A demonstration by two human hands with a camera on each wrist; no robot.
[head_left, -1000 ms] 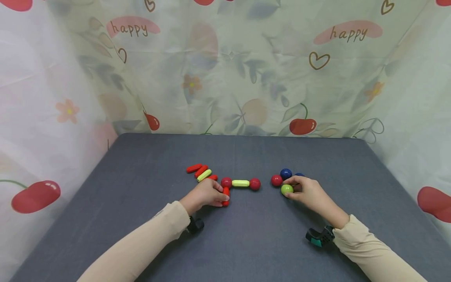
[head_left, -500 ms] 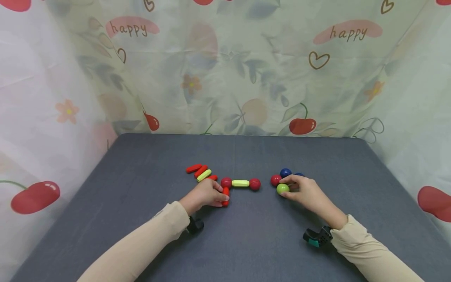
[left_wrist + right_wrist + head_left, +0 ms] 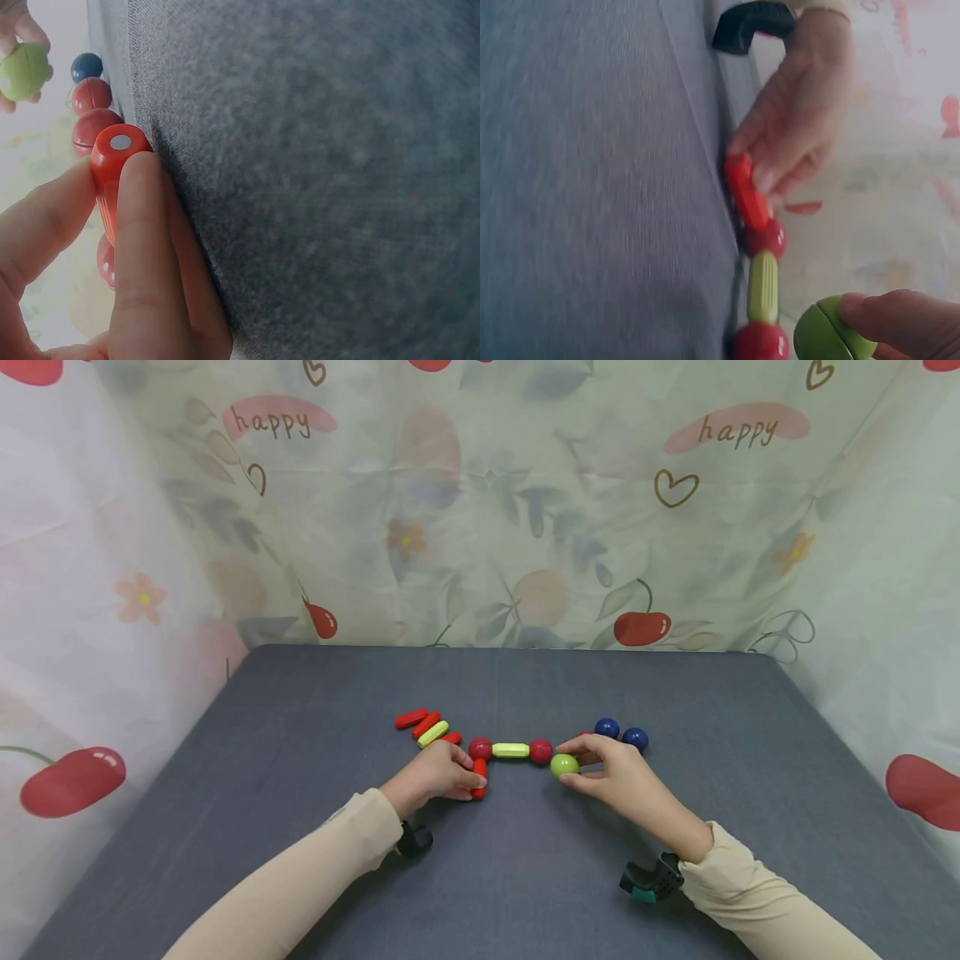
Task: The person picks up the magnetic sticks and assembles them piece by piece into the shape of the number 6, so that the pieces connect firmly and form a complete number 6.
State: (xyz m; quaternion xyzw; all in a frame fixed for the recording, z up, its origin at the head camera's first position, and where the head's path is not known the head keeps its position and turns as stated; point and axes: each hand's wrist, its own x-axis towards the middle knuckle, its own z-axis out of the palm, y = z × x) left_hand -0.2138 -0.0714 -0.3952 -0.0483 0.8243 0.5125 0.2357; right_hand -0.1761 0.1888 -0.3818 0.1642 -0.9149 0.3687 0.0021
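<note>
My left hand (image 3: 437,771) pinches a red rod (image 3: 479,779) between thumb and fingers; its far end meets a red ball (image 3: 480,748). From that ball a yellow-green rod (image 3: 511,750) runs right to a second red ball (image 3: 541,752). In the left wrist view the held red rod (image 3: 112,176) shows a round silvery spot on its end. My right hand (image 3: 618,777) pinches a green ball (image 3: 564,766), just right of and nearer than the second red ball. The right wrist view shows a seam around the green ball (image 3: 831,330).
Beyond my left hand lie loose red rods (image 3: 412,718) and a yellow-green rod (image 3: 433,733). Two blue balls (image 3: 607,728) sit beyond my right hand, beside a red ball mostly hidden by the fingers. A dark grey cloth covers the table (image 3: 337,693); a printed curtain (image 3: 495,527) stands behind.
My right hand has carried the green ball leftward, from beside the loose balls to near the second red ball. A blue ball has come into fuller view. The left hand keeps its hold.
</note>
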